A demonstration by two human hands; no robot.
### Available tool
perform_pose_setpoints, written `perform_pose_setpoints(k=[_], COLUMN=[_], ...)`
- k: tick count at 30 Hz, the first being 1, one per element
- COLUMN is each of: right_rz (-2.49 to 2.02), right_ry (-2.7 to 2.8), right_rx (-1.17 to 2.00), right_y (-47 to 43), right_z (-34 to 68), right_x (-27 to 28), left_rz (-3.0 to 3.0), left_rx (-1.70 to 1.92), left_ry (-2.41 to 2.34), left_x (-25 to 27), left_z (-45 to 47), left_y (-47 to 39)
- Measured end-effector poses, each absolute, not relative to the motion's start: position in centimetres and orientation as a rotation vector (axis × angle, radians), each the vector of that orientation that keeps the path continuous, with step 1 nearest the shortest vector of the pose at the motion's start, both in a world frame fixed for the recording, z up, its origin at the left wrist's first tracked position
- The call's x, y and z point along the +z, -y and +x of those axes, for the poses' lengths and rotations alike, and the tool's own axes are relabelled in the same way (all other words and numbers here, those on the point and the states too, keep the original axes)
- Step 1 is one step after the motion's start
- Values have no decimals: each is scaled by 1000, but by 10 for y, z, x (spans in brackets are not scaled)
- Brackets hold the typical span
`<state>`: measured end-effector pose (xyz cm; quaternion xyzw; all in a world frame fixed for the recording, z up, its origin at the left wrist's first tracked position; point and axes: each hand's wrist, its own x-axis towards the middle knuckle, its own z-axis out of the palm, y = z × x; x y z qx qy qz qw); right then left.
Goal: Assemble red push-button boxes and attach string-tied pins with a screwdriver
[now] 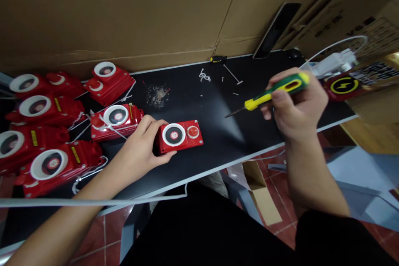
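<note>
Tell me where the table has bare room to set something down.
Bare tabletop lies between the held red unit and the screwdriver, and between that unit and the near edge. The left end is crowded with other red units; debris and string lie farther back.

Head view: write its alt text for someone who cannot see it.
A person's left hand grips a white-ringed red box on a black table; the right hand holds a green and yellow screwdriver, apart from the box. More red boxes crowd the table's left side.
</note>
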<state>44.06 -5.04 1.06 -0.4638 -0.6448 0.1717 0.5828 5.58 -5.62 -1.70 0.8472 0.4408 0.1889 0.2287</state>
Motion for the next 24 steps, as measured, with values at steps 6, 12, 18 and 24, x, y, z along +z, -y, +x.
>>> perform_pose_setpoints(k=[6,12,18,24], right_rz=[-1020,-1106,-1111,-1022], right_ry=[1475,1589,1614,1574], right_rx=[577,667,688,686], right_y=[53,51,48,48], right_z=[394,382,384,384], right_x=[29,23,16,18], left_rz=[2332,2333,2305,2305], left_rx=[499,516,487,476], left_ry=[-1184,-1165,-1181,-1185], left_x=[-17,-17,-16,-15], left_z=[55,54,53,53], left_y=[54,55,55,55])
